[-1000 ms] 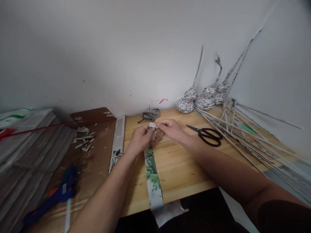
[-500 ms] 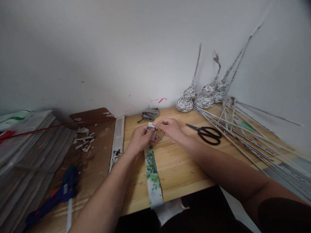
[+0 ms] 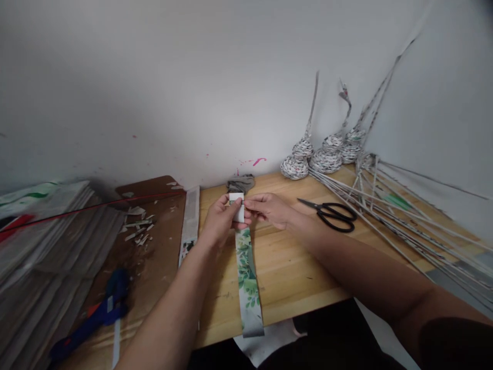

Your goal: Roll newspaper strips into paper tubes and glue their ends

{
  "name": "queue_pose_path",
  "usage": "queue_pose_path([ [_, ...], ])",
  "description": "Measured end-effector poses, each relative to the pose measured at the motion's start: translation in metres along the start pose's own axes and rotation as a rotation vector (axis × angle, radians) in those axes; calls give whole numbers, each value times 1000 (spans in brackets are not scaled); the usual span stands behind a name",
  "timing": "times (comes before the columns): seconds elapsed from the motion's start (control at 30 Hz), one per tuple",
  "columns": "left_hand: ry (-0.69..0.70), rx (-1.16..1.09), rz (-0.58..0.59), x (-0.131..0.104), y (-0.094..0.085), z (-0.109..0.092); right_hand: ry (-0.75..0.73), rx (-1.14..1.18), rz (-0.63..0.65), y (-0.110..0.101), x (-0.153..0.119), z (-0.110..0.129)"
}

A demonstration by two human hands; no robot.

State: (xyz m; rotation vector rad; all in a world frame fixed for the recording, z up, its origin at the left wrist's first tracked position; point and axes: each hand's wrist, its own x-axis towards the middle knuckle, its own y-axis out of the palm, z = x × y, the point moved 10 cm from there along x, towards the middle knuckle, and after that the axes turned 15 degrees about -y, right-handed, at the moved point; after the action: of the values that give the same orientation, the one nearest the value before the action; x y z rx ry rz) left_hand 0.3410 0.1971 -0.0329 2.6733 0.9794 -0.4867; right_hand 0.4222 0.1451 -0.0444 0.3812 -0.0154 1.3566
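Green-and-white leaf-printed paper strip (image 3: 249,288) is running over the pale wooden worktop (image 3: 287,280), the left hand (image 3: 220,222) pinching its folded end (image 3: 240,214), the right hand (image 3: 271,209) bunching fingers alongside (grip unclear), and keeping layers aligned is probably helping.

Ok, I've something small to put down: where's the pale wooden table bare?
The pale wooden table is bare between the green leaf-printed paper strip, the right forearm and the near edge. Crowded: rightward, under thin rolled-paper sticks; leftward, with brown cardboard, white scraps, blue glue gun.
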Motion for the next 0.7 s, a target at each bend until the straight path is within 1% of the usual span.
queue_pose_path([
  [0.2,3,70,9,4,5,6,-12,-17,-65,-5,2,-3],
  [0.33,54,101,-1,5,5,4,-7,-28,-94,-9,3,-7],
  [0.4,84,117,12,5,6,2,14,-25,-119,-10,2,-9],
  [0.53,111,169,30,5,7,1,25,-37,-118,-8,2,-9],
  [0.7,107,217,69,5,13,5,-9,-54,-187,-18,1,-7],
])
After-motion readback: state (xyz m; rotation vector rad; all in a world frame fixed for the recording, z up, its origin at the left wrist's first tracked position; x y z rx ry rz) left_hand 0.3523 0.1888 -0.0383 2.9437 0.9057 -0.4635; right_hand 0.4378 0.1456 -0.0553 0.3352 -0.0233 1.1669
